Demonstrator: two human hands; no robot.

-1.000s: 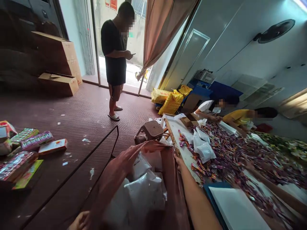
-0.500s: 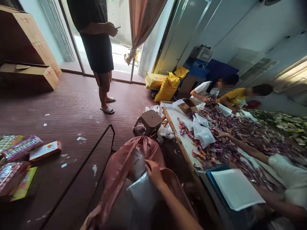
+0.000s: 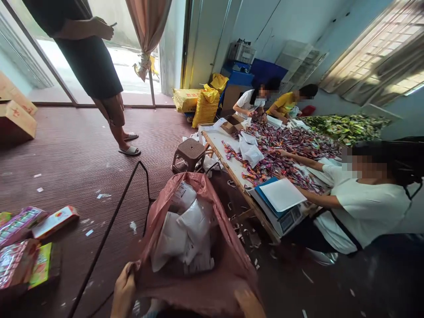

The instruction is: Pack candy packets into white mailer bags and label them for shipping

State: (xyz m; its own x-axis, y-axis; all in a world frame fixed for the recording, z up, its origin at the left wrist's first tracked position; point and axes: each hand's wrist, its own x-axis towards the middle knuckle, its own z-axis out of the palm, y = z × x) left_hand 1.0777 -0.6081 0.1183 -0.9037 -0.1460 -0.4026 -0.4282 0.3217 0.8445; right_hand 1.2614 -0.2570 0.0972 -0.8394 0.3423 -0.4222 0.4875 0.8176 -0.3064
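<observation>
Just left of the bench (image 3: 220, 140), we are pinching the rim of the red sack (image 3: 185, 285) with our left hand (image 3: 124, 289), our right hand's (image 3: 247, 302) grip being too blurred to judge, and should be holding its mouth wide over the white packets (image 3: 179, 232) inside.

Packets (image 3: 188, 225) lie inside a sack (image 3: 179, 287), with a stool (image 3: 191, 149) behind it, table (image 3: 217, 140) right and, apparently, boxes (image 3: 54, 221) left.

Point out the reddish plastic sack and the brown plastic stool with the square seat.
Reddish plastic sack (image 3: 192, 289): head view, on its near wall.
Brown plastic stool (image 3: 191, 149): head view, on its seat.
</observation>
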